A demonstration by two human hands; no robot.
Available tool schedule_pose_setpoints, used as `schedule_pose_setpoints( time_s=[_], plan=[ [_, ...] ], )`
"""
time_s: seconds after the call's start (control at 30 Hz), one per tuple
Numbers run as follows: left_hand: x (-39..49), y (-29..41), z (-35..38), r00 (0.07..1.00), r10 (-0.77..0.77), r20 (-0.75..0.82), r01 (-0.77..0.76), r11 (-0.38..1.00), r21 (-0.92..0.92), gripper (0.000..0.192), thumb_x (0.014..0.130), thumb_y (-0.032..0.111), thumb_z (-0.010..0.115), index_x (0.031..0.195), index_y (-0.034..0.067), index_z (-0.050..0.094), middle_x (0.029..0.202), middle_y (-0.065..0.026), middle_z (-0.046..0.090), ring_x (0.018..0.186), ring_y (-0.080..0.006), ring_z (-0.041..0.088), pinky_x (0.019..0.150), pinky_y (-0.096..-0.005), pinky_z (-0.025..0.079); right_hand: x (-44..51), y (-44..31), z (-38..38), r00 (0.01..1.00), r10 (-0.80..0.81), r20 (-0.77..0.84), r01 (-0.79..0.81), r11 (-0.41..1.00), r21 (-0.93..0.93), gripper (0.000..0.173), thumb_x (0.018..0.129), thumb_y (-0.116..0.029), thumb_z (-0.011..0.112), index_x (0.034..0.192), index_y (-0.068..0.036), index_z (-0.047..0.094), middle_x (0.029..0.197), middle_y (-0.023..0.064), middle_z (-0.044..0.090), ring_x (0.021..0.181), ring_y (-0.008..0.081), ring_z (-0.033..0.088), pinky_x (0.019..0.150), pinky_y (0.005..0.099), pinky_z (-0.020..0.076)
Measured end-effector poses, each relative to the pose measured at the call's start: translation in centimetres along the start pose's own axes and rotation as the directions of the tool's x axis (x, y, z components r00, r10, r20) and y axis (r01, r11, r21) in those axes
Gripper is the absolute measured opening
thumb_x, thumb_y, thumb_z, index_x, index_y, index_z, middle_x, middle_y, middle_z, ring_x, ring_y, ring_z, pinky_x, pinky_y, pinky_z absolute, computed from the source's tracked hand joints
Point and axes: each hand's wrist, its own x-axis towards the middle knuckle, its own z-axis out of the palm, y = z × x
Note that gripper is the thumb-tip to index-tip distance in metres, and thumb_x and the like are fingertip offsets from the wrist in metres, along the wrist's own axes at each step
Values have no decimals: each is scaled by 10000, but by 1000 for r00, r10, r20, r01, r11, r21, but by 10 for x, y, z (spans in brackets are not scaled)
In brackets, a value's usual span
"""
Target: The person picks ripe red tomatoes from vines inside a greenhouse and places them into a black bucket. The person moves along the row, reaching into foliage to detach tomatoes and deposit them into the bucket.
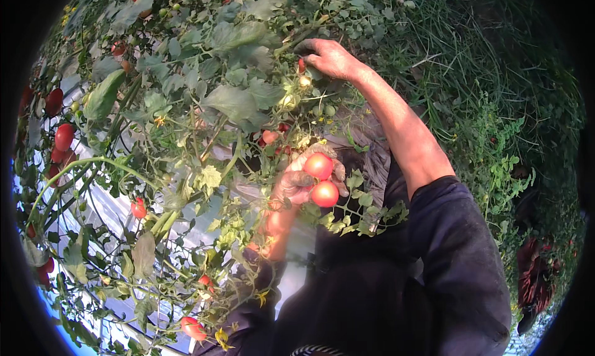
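Two ripe red tomatoes, an upper tomato (318,165) and a lower tomato (325,194), rest in my left hand (297,181). Its soiled fingers curl around them, palm turned up, in front of my dark clothing. Farther out, my right hand (329,58) reaches into the tomato vines (232,100). Its fingertips are dark and partly lost among stems, so their grip is unclear. A small red tomato (301,66) shows right beside its thumb, with a pale yellowish fruit (304,81) just below. A leafy tomato shoot (358,212) hangs close by my left hand.
Several red tomatoes hang at the left, among them a large tomato (64,137). More fruit, including an orange-red tomato (269,137), sits low behind my left hand. Pale plastic sheeting (107,179) lies behind the vines. Grass (465,53) covers the right, with dark red cloth (534,281) beyond.
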Motion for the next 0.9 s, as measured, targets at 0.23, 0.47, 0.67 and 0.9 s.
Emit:
schedule_pose_setpoints(
  time_s=[0.23,0.47,0.67,0.9],
  plan=[
    [-2,6,-1,990,-139,8,139,990,37,616,703,231,798,1178,11,473,1058,-245,589,941,-394,629,840,-509,516,-39,23,30,983,-26,182,83,945,-317,405,760,-120,599,1165,-117,584,1052,114,561,1060,314,523,933,419,443],
    [-5,11,-17,991,-126,-52,129,990,60,652,685,233,811,1189,1,468,1068,-236,592,947,-380,625,841,-492,514,-78,10,49,980,-80,-183,78,997,-19,284,851,-88,518,1127,-36,567,1065,139,577,994,321,575,856,389,481],
    [-1,15,-18,957,-162,-242,210,959,189,599,694,211,798,1157,-1,484,1057,-205,602,955,-352,630,864,-453,509,-67,23,42,983,-80,-164,116,968,224,234,857,-65,546,1079,-16,600,1039,136,581,991,314,566,880,382,460],
    [-1,11,-20,955,-165,-245,210,963,171,581,630,162,750,1120,-12,490,1052,-200,604,947,-351,635,845,-460,525,-55,42,48,980,-72,-187,38,984,-177,220,773,-68,572,982,-38,634,901,130,557,912,316,550,816,396,466]
  ],
)
